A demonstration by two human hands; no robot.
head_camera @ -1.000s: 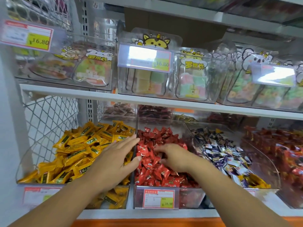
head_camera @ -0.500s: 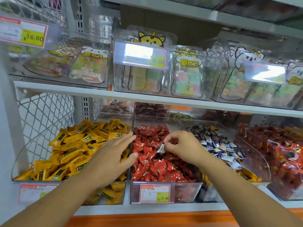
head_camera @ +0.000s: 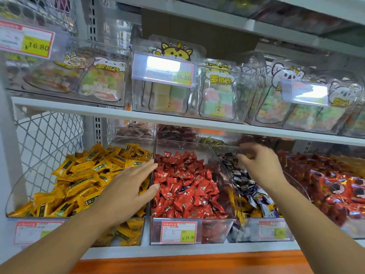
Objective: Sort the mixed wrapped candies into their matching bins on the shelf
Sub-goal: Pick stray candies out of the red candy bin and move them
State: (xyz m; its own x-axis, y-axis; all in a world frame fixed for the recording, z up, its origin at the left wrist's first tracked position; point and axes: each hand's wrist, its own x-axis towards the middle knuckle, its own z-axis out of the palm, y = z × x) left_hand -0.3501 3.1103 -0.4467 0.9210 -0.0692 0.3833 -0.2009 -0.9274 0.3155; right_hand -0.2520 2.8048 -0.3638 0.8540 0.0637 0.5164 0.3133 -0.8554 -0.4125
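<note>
We should let go low over the blue bin [head_camera: 245, 232], centre right of the frame, so nothing bounces in among the reds [head_camera: 183, 171]; the right grip [head_camera: 258, 167] hovers there, fingers curled, too blurred for us to tell whether it holds a candy; the left grip [head_camera: 130, 184], flat and released, lies over the yellow bin [head_camera: 128, 234] at centre left. A dark stray [head_camera: 184, 188] sits in the red bin [head_camera: 213, 232]; yellow strays [head_camera: 254, 213] lie low in the blue one.

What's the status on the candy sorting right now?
Left hand open on yellow wrapped candies. Right hand curled over blue-and-white wrapped candies, grip contents blurred. Dark-blue wrapper sits among red wrapped candies.
</note>
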